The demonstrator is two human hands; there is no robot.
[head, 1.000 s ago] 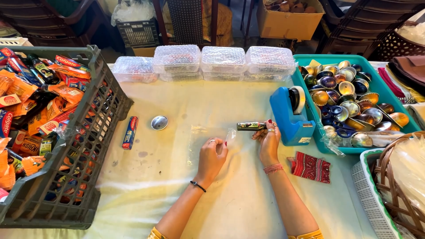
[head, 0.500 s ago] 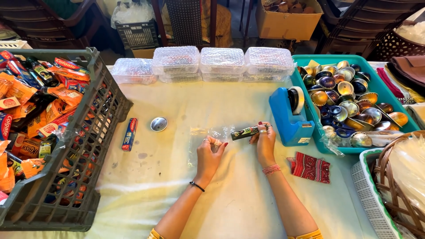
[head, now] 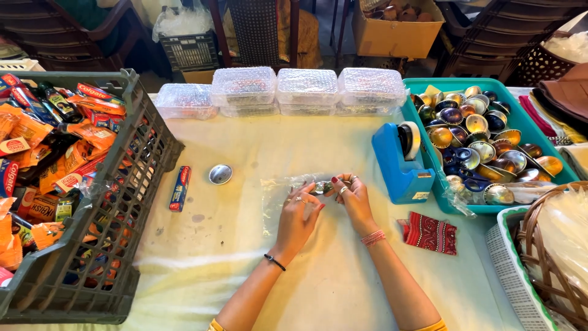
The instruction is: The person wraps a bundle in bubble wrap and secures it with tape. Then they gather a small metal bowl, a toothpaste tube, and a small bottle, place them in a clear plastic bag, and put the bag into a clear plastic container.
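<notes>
Since half a second ago both hands, left (head: 298,211) and right (head: 350,195), are pinching closed together on the dark slim tube (head: 323,187), now sliding into the crinkly clear bag (head: 283,199) mid-counter (head: 245,245), left of the blue tape dispenser (head: 401,160).

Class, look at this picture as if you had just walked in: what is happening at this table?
A person seated at a cloth-covered table has both hands together at a clear plastic bag. The left hand holds the bag's mouth, while the right hand pushes a small dark tube into it. A blue tape dispenser stands just right of the hands. A small boxed tube and a round metal lid lie to the left, beside a grey crate full of packets.
</notes>
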